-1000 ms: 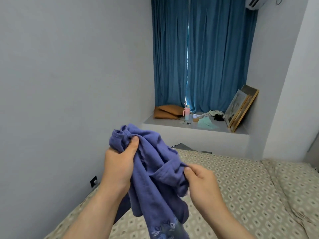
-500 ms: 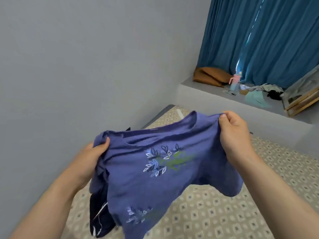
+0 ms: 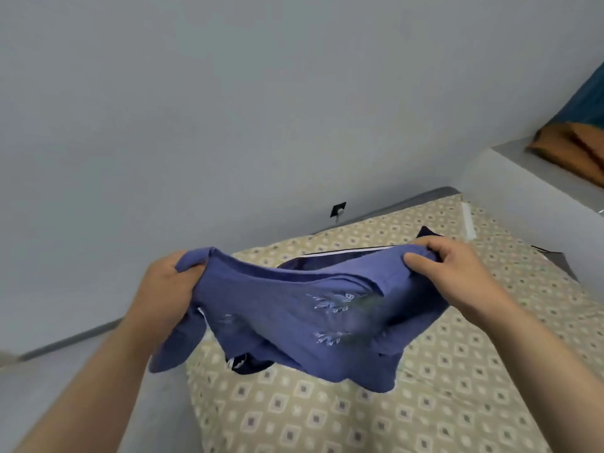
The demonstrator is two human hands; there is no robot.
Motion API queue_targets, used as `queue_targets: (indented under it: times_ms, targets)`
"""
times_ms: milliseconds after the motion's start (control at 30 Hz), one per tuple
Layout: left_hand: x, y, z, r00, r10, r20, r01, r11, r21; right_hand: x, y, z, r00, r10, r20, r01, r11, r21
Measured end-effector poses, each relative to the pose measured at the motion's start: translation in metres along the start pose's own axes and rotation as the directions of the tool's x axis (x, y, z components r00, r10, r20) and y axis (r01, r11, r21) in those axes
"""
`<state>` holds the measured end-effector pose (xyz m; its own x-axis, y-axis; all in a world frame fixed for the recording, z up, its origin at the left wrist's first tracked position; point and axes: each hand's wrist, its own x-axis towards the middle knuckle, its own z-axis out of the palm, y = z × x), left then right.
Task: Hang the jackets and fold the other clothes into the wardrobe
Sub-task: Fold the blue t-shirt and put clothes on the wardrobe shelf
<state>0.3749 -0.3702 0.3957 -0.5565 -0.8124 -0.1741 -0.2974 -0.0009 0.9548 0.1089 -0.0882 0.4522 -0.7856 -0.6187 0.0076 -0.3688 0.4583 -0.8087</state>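
Purple shirt (image 3: 287, 318) stretched between left hand (image 3: 163, 289) and right hand (image 3: 454, 273) above patterned bed (image 3: 457, 387).

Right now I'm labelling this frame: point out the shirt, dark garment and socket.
shirt (image 3: 277, 308), head view, front panel.
dark garment (image 3: 255, 366), head view, edge below the shirt.
socket (image 3: 338, 210), head view, black plate.

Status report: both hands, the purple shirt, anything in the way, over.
Left hand and right hand each grip a top corner of the purple flower-embroidered T-shirt. Shirt spread above the diamond-patterned bed. Dark navy white-striped garment on the bed beneath it.
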Motion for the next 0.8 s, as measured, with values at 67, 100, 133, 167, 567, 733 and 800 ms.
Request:
queue_targets:
  times_ms: [67,100,133,167,567,733,800]
  targets:
    - [-0.007,-0.018,0.002,0.998,0.015,-0.061,-0.012,0.999,0.050,0.017,0.025,0.013,1.000,-0.006,-0.010,0.006,0.999,-0.036]
    - [-0.013,-0.028,0.003,0.996,0.018,-0.083,-0.010,0.995,0.097,0.023,0.037,0.019,1.000,-0.007,-0.025,0.006,0.999,-0.041]
    - [-0.023,-0.044,0.007,0.994,0.008,-0.113,0.007,0.991,0.131,0.032,0.054,0.029,1.000,-0.007,-0.026,0.006,0.999,-0.034]
    - [-0.032,-0.057,0.010,0.991,-0.011,-0.135,0.031,0.989,0.144,0.038,0.068,0.038,1.000,-0.005,-0.025,0.004,1.000,-0.027]
    - [-0.108,-0.247,0.100,0.923,-0.114,-0.367,0.165,0.980,0.111,0.007,0.268,0.160,0.994,0.000,0.113,-0.009,0.997,0.079]
    - [-0.133,-0.332,0.140,0.854,-0.113,-0.508,0.173,0.982,0.072,-0.021,0.324,0.205,0.990,0.015,0.139,-0.033,0.992,0.125]
    - [-0.143,-0.354,0.152,0.822,-0.133,-0.554,0.174,0.984,0.023,-0.035,0.336,0.215,0.983,0.018,0.183,-0.036,0.995,0.094]
